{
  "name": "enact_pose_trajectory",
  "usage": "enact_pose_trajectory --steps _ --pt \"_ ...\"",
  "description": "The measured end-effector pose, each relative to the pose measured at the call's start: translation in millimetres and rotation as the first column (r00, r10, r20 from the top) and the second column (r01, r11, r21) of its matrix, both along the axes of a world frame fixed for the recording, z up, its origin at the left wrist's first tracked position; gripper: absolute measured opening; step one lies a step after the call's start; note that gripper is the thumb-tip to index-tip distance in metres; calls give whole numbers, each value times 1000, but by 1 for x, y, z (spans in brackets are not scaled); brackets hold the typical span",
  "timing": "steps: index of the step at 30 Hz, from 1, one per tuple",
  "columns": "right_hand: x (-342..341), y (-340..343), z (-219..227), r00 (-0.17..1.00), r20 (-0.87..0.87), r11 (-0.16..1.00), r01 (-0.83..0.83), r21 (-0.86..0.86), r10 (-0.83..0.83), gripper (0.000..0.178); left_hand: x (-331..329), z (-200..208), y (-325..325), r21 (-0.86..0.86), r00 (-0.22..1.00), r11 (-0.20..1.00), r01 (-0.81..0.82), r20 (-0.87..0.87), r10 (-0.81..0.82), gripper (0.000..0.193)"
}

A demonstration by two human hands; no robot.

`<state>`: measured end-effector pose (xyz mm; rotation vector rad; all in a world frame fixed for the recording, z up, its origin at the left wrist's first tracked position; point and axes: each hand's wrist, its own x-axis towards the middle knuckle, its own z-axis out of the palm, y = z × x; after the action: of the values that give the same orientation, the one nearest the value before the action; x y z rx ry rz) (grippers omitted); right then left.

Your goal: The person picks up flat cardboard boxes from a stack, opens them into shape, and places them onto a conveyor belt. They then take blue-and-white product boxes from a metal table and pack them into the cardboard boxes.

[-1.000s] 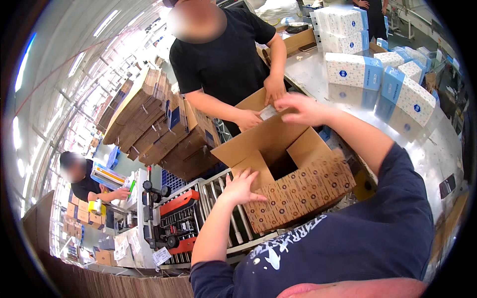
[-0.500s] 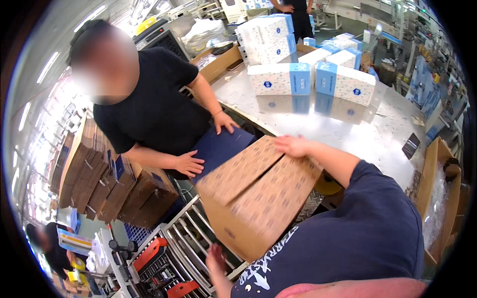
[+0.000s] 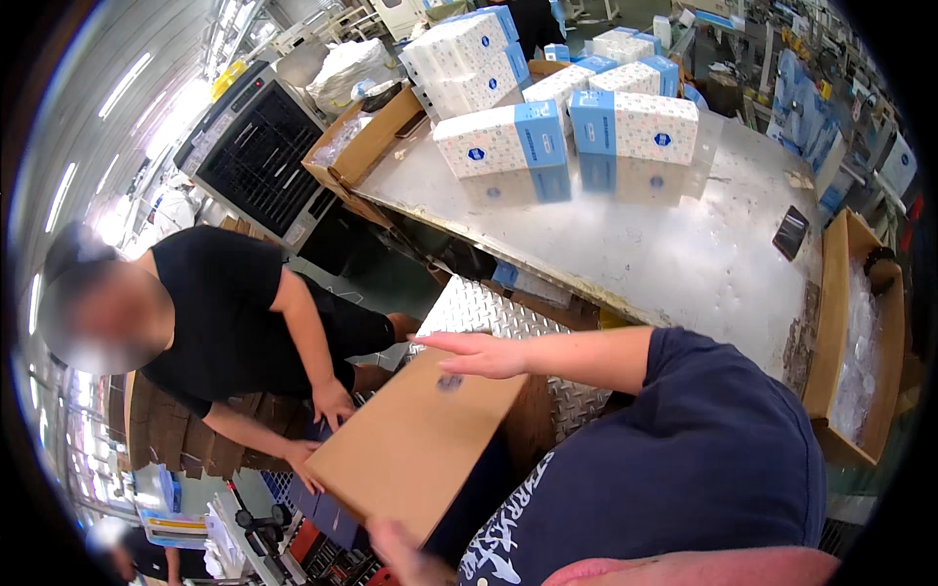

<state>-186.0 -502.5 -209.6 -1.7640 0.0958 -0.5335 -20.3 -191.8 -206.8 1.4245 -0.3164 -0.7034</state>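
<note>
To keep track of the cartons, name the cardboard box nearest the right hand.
The brown box between left hand and right hand; the open boxes by the metal table stand farther off.

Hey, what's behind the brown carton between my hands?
Beyond the brown carton, a metal plate with a raised pattern shows, partly hidden by your right hand. Whatever the carton itself covers cannot be seen.

Dk navy T-shirt (image 3: 674, 469) is worn w/ short sleeve (image 3: 689, 359); white lettering (image 3: 512, 508) & sm. white motif (image 3: 505, 569) are printed on T-shirt's front.
</note>
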Motion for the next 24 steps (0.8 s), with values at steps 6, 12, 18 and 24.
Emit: enact_pose_trajectory --steps 6,12,18,24 --pt "7 -24 30 971 -238 836 -152 -527 26 73 11 -67 -56 504 396 404 763 130 -909 45" --pt "-113 -80 -4 725 -630 960 200 -196 -280 80 27 -170 -31 675 -96 709 202 734 -672 37" --pt "-182 -92 -41 431 -717 836 281 -471 -548 58 31 -174 -65 604 -58 723 335 779 -624 25" --pt "-136 -37 -143 452 -540 538 -146 -830 -710 39 98 -181 3 726 247 682 -88 680 -691 46"
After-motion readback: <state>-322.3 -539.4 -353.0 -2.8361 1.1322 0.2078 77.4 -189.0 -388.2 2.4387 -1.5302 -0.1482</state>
